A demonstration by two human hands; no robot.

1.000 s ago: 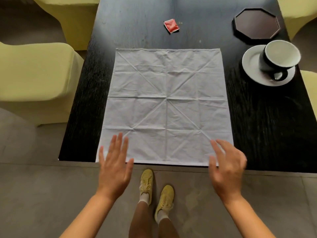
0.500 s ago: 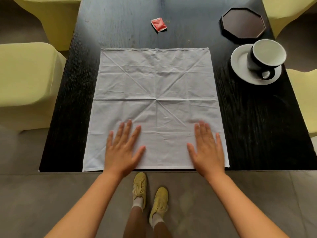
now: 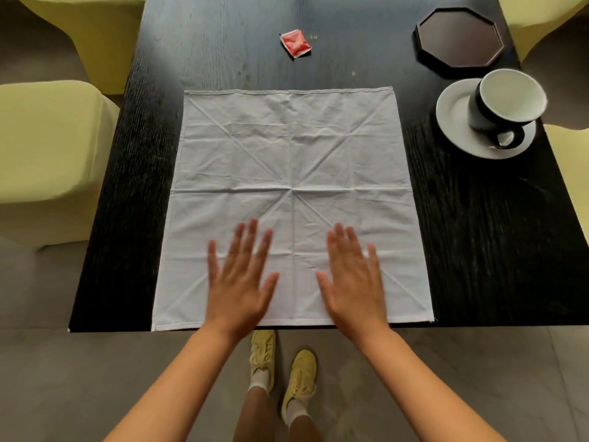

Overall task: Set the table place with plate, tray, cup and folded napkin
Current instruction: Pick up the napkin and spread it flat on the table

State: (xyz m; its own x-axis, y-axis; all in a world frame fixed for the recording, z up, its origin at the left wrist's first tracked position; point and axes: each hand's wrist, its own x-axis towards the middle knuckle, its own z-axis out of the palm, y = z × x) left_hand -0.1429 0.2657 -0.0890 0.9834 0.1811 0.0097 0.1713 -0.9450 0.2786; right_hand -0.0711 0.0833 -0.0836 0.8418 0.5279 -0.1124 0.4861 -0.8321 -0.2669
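Observation:
A white napkin (image 3: 291, 161) lies spread flat and creased on the black table (image 3: 497, 256), its near hem at the table's front edge. My left hand (image 3: 239, 282) and my right hand (image 3: 352, 279) lie palm down with straight fingers on its near half, side by side. At the right stands a dark cup (image 3: 503, 103) with a white inside on a white plate (image 3: 454, 122). Behind them sits a dark octagonal tray (image 3: 460, 36).
A small red packet (image 3: 295, 44) lies on the table beyond the napkin. Yellow-green chairs stand at the left (image 3: 47, 154), the back corners and the right edge (image 3: 570, 161). My feet in yellow shoes are on the grey floor below the table's front edge.
Both hands came from the table's front edge onto the napkin's near half, then slid inward toward each other. The napkin stays flat.

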